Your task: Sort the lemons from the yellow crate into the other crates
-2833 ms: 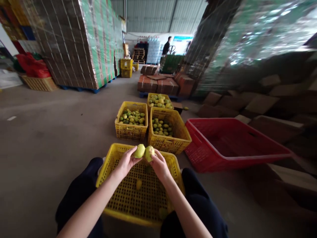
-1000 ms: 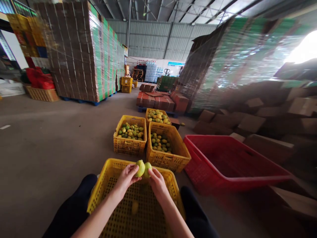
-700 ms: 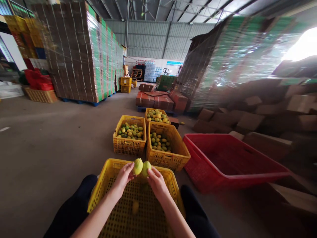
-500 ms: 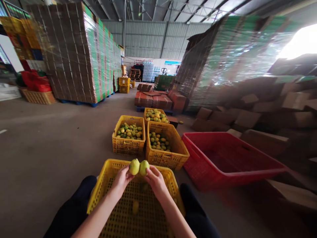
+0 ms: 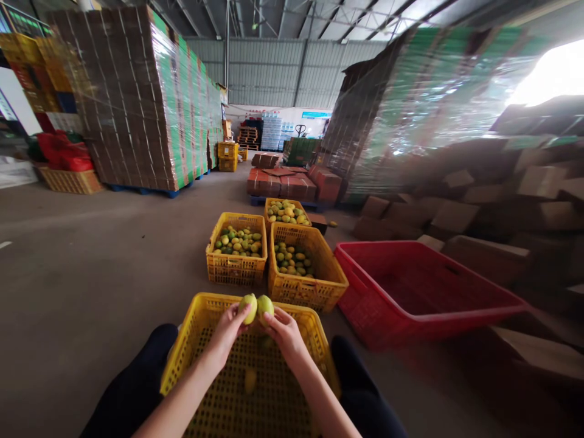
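Both held fruits (image 5: 247,309) stand with long axes near upright.

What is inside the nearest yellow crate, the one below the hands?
In the crate lie a yellowish fruit and a darker, greenish fruit. The forearms cover parts of it; anything beneath cannot be seen.

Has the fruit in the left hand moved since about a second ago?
Yes: the fruit in the left hand has shifted slightly left, judged against the near yellow crate.
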A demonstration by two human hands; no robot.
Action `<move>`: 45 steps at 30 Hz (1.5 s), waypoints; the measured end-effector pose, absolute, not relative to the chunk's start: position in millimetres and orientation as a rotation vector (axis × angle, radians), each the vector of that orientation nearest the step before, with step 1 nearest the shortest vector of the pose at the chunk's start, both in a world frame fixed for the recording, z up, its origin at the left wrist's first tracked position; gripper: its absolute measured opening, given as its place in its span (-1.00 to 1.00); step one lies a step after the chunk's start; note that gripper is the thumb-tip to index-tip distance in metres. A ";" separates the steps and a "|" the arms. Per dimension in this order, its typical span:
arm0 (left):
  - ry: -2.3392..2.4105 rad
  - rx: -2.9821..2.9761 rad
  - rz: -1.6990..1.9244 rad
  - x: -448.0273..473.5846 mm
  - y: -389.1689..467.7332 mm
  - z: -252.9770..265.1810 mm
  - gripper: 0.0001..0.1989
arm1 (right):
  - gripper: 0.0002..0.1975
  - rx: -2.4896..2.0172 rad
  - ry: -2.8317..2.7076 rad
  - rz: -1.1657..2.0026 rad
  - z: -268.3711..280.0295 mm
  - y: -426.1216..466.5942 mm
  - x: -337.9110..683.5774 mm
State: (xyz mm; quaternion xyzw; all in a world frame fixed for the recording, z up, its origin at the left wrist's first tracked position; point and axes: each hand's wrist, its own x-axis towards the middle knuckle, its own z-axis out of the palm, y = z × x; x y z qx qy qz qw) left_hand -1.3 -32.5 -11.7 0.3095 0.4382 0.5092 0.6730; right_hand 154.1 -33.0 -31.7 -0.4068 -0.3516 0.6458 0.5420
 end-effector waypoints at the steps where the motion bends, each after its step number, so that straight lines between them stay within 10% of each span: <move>1: 0.985 0.672 1.165 -2.0 -31.6 -14.0 -0.42 | -0.58 -0.974 -0.851 1.540 -32.6 -33.1 153.5; 45: 0.880 0.535 1.267 -8.4 -27.4 -0.4 -0.62 | -0.64 -0.867 -0.765 1.503 -15.8 -31.5 157.1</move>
